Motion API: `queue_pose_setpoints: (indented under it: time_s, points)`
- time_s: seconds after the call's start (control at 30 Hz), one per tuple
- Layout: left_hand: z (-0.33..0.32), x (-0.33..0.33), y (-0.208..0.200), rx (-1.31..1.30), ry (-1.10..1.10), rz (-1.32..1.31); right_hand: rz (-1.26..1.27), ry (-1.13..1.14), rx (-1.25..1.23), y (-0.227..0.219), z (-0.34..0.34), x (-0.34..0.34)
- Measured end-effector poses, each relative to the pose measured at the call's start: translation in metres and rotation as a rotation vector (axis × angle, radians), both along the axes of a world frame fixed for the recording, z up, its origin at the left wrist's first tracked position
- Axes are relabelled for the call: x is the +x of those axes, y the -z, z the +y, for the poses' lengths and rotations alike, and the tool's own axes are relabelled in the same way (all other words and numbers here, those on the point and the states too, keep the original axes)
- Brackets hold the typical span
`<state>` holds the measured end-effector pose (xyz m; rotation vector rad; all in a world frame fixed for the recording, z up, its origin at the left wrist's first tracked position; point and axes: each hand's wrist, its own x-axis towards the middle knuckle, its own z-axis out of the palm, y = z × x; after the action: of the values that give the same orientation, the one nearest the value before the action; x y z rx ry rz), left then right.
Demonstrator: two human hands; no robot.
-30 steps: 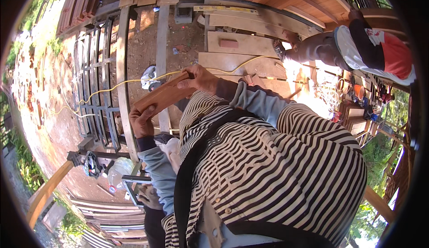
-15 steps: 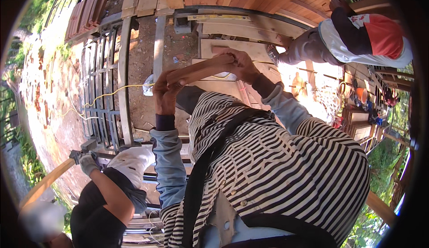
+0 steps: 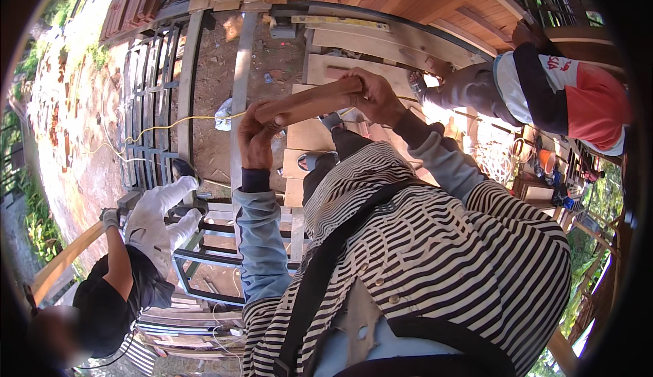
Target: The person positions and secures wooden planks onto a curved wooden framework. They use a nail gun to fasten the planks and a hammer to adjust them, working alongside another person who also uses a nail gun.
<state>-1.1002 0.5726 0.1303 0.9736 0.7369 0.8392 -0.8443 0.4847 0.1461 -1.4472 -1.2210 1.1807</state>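
A short reddish-brown piece of wood (image 3: pixel 313 101) is held up in front of me, tilted with its right end farther off. My left hand (image 3: pixel 256 139) grips its near left end, thumb lying along the side. Around the far right end, the fingers of my right hand (image 3: pixel 378 97) are closed. Below the piece lie pale boards (image 3: pixel 326 70) forming a walkway, where my sandalled feet (image 3: pixel 317 161) stand.
At the right, a co-worker in a red and white shirt (image 3: pixel 592 105) bends over the boards. Another co-worker at lower left, in a black shirt (image 3: pixel 112 282), holds a long plank (image 3: pixel 71 258). A yellow spirit level (image 3: pixel 340 21), metal grating (image 3: pixel 153 98) and yellow cord (image 3: pixel 163 125) lie around.
Both hands keep hold of the wood, which has shifted slightly right. My feet have come into view. The left co-worker has moved, showing more legs; the right co-worker has shifted slightly lower right.
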Motion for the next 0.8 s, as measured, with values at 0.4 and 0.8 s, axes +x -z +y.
queue_pose_setpoints:
  time_s: [0.4,0.8]
  points:
    - [-0.012,0.144,0.037,-0.383,-0.002,0.038,0.347,0.325,-0.132,-0.002,-0.026,0.104]
    - [-0.039,0.117,0.068,-0.449,0.105,0.037,0.293,0.508,-0.501,0.038,-0.054,0.067]
